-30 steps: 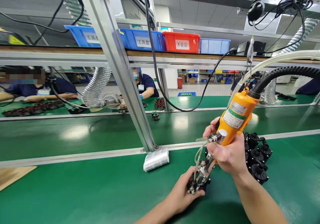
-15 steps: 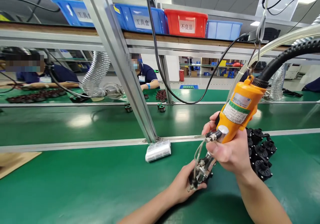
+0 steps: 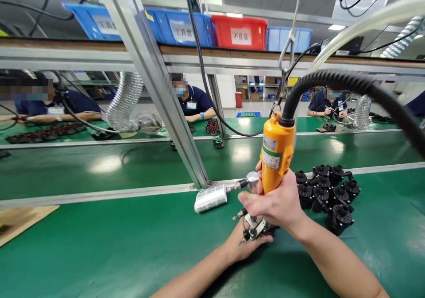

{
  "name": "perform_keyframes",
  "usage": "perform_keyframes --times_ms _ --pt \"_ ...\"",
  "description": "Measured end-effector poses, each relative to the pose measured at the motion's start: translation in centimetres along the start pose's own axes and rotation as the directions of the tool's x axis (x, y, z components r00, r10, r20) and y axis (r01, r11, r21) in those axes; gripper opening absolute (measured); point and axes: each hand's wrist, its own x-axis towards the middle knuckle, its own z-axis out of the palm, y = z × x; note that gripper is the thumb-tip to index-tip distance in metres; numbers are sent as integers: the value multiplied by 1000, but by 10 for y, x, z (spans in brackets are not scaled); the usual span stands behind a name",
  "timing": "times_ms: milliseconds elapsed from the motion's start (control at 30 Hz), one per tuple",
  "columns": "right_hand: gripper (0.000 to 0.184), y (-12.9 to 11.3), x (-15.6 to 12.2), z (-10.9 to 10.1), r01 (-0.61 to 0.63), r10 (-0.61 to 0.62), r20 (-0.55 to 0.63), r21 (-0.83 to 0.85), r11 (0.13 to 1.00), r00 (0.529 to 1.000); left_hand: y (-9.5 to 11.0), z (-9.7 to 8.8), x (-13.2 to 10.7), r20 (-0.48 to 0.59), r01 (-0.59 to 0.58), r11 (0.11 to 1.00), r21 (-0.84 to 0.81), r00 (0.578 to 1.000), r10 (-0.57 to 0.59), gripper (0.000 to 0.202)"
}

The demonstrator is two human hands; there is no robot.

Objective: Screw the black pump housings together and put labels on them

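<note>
The right hand point(image 3: 277, 205), clamped on the orange screwdriver point(image 3: 277, 154), is rightly holding it upright above the black part point(image 3: 271, 230) that the left hand point(image 3: 245, 244) is gripping.

Green conveyor bench point(image 3: 99, 240), slanted aluminium post point(image 3: 156, 90), shelf of blue and red bins point(image 3: 239, 31), ceiling lights point(image 3: 335, 27)

On the shelf point(image 3: 83, 52) above your line, the red plastic bin point(image 3: 254, 28) wears a white label point(image 3: 241, 36) reading 不良品. Left of it, the blue plastic bin point(image 3: 159, 23) has a white tag point(image 3: 183, 32) reading 工具盒. The farther blue bin point(image 3: 79, 17) bears a pale tag point(image 3: 103, 25) too blurred to read. On your orange electric screwdriver point(image 3: 277, 141), the green-and-white sticker point(image 3: 271, 158) carries print too small to make out.
</note>
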Motion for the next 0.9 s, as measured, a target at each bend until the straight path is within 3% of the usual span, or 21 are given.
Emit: perform_keyframes --times_ms 133,233,333,400,500,567,633,733,800,900 --pt "56 -13 4 -11 46 -44 -28 90 995 999 0 -1 1 99 -58 998 40 994 54 49" --pt "54 -38 0 -41 146 -131 -142 106 984 981 -7 -5 0 84 -104 994 44 991 100 61" --pt "55 -59 -15 -84 217 -176 -241 155 964 954 -15 -8 0 35 -113 992 60 993 111 68" --pt "56 -64 -30 -116 200 -152 -223 212 956 963 -20 -9 2 6 -85 996 -6 996 85 71" --pt "56 -62 -55 -171 37 4 -211 189 981 978 -24 -7 6 -2 24 971 -236 1000 -25 76" --pt "60 -61 -71 -214 -57 90 -270 125 991 959 -25 -5 9 28 83 934 -348 997 -78 76" --pt "58 -64 -83 -259 -107 127 -359 74 991 925 -24 -3 10 49 106 914 -392 994 -94 73" --pt "64 -78 -87 -316 -8 -2 -537 -16 1000 843 -21 -2 12 60 129 905 -404 992 -114 72" --pt "55 -86 -82 -337 37 -138 -651 -165 986 746 -18 -2 13 68 149 904 -400 989 -132 72" --pt "32 -86 -69 -350 30 -297 -722 -358 933 625 -16 -6 13 133 223 892 -394 974 -184 71"
